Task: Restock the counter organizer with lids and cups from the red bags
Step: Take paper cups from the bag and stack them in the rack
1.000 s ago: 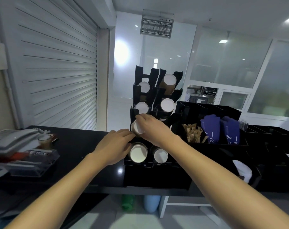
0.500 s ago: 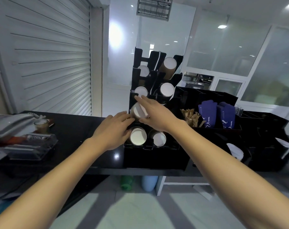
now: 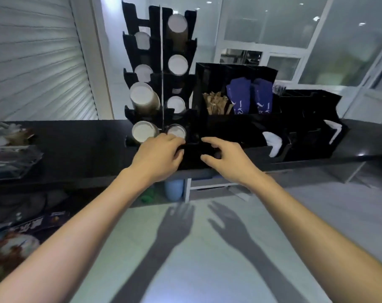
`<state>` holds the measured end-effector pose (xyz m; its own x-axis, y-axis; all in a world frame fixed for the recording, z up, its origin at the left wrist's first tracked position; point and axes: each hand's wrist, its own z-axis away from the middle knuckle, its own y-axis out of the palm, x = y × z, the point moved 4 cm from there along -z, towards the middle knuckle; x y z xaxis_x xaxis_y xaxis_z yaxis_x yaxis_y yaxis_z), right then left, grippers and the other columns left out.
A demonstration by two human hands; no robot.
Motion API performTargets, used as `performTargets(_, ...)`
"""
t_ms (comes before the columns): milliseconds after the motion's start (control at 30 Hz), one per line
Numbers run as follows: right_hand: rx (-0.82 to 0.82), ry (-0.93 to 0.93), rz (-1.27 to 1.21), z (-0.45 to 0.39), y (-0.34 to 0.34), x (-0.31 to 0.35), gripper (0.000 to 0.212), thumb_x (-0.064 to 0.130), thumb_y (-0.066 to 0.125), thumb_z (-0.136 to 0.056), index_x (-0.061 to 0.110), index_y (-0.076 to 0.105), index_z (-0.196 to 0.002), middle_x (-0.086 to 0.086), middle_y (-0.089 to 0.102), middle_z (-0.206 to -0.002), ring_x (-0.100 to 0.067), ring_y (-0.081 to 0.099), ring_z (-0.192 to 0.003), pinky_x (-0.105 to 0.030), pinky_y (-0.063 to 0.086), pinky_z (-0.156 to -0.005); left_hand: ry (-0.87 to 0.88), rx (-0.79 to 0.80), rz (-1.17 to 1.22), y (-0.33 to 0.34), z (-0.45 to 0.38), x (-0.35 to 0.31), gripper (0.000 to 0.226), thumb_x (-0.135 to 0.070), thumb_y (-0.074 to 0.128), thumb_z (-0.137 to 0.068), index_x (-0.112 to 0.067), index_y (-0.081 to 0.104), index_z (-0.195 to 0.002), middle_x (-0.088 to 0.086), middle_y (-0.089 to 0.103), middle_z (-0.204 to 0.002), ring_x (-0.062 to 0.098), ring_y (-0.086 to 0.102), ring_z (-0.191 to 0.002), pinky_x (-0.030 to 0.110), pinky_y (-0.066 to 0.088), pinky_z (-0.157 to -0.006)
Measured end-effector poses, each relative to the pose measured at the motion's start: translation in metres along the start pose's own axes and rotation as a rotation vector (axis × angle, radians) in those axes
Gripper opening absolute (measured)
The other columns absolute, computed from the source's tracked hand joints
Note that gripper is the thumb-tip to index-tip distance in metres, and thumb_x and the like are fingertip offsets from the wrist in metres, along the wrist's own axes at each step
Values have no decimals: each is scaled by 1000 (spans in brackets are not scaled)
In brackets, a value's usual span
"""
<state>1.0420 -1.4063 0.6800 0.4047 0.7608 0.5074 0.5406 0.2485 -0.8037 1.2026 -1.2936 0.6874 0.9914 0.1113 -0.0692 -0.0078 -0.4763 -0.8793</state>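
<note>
Just below the lowest cup slots, the left hand [image 3: 158, 157] rests with loosely curled fingers against the front of the counter organizer [image 3: 192, 119], seemingly holding nothing, though blur hides its fingertips. Beside it the right hand [image 3: 226, 159] hangs half open and empty. Stacked cups [image 3: 144, 131] lie horizontally, bases toward the person, directly above the nearer left hand.
</note>
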Motion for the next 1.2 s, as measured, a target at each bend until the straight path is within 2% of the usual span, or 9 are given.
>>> performTargets(133,29,19,262,75,-20,-66,49,34,64,-97,21,54,-143,-2,56,-143,-22,48,-132,-38,45,-102,43,74,32,36,0,-74,39,-34,51,-99,-21,57,-135,1,66,-126,28,59,-113,46,52,-83)
performTargets(200,59,14,413,117,-33,-95,42,33,62,-97,19,57,-137,-5,59,-134,-30,52,-124,-44,46,-94,67,125,45,53,1,-117,40,-33,52,-99,-21,57,-136,3,65,-128,30,59,-113,45,51,-83)
performTargets(267,74,71,449,161,-51,-122,42,32,60,-96,20,56,-136,-4,58,-135,-31,51,-123,-46,46,-96,96,188,49,69,2,-163,41,-33,52,-98,-21,56,-137,3,62,-134,31,56,-119,44,49,-88)
performTargets(400,32,209,475,253,-101,-176,51,35,54,-100,21,45,-148,-5,46,-152,-30,42,-137,-46,37,-109,210,268,42,94,3,-269,33,-32,49,-96,-24,60,-126,3,63,-129,32,56,-117,43,44,-86)
performTargets(567,-18,405,483,369,-168,-235,54,39,49,-103,22,37,-153,-3,37,-159,-27,33,-145,-46,31,-115,380,322,103,120,6,-410,43,-39,44,-103,-22,51,-142,2,53,-146,29,48,-133,47,39,-107)
performTargets(733,-98,619,474,470,-229,-271,54,35,54,-101,21,41,-151,-2,42,-156,-26,38,-142,-47,34,-114,551,393,158,142,7,-523,46,-42,39,-105,-25,45,-147,-2,46,-153,24,40,-140,47,35,-110)
performTargets(900,-126,751,468,542,-253,-299,41,33,57,-97,18,55,-134,-1,58,-136,-30,53,-126,-48,46,-98,677,437,211,158,17,-606,45,-41,37,-106,-26,44,-147,-6,45,-153,21,38,-141,44,35,-110)
performTargets(1033,-114,834,521,576,-259,-327,40,33,55,-99,18,54,-136,-4,55,-139,-28,47,-132,-48,43,-103,797,421,220,176,17,-660,42,-37,38,-104,-23,49,-142,-5,50,-147,20,42,-136,43,37,-105)
performTargets(1200,-112,918,540,600,-285,-371,53,41,53,-100,26,42,-150,2,43,-155,-20,37,-142,-41,32,-115,863,443,266,210,-3,-719,36,-37,38,-103,-21,55,-130,-1,59,-134,20,50,-126,43,41,-100)
